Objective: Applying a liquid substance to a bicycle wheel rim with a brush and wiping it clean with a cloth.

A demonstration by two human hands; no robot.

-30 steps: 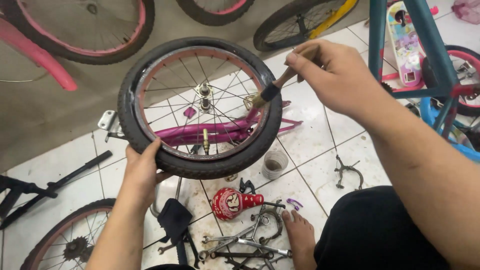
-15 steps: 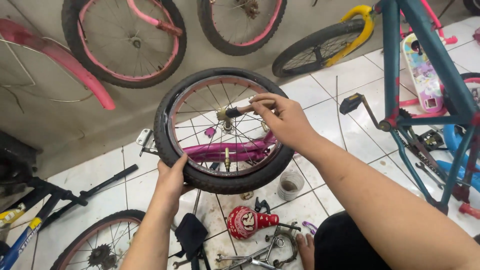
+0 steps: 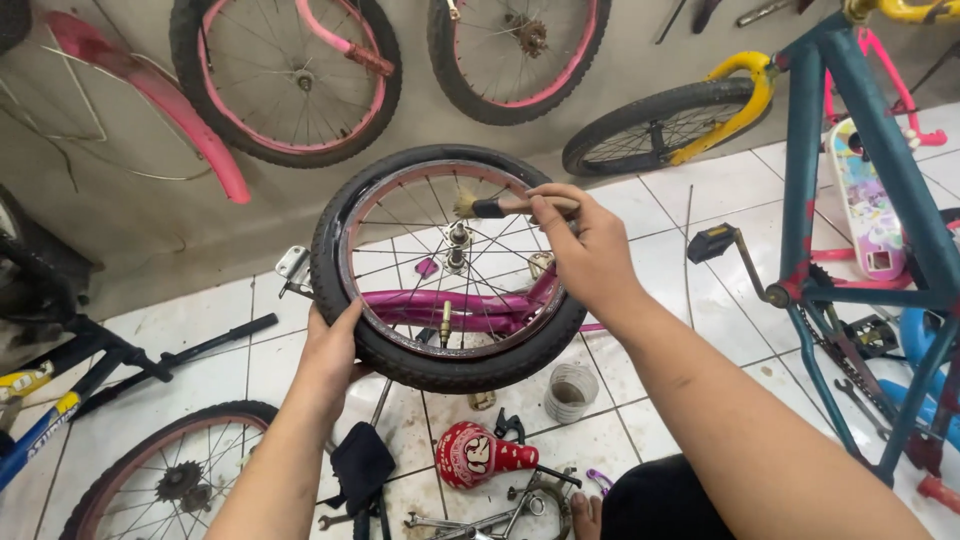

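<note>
Person, seen from above: both forearms bare, no sleeves, watch or rings visible. Left hand (image 3: 330, 352) and right hand (image 3: 590, 255) ungloved. Dark trousers covered the knee at lower right; one bare foot showed beside it.

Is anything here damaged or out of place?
Yes. The teal bike frame has chipped, rusty patches, and wrenches and loose parts lie scattered on the tiled floor. The wheel in the left hand looks intact.

The blue bicycle frame (image 3: 860, 200) and lower-left wheel (image 3: 150, 480) are cut off by the edges.
</note>
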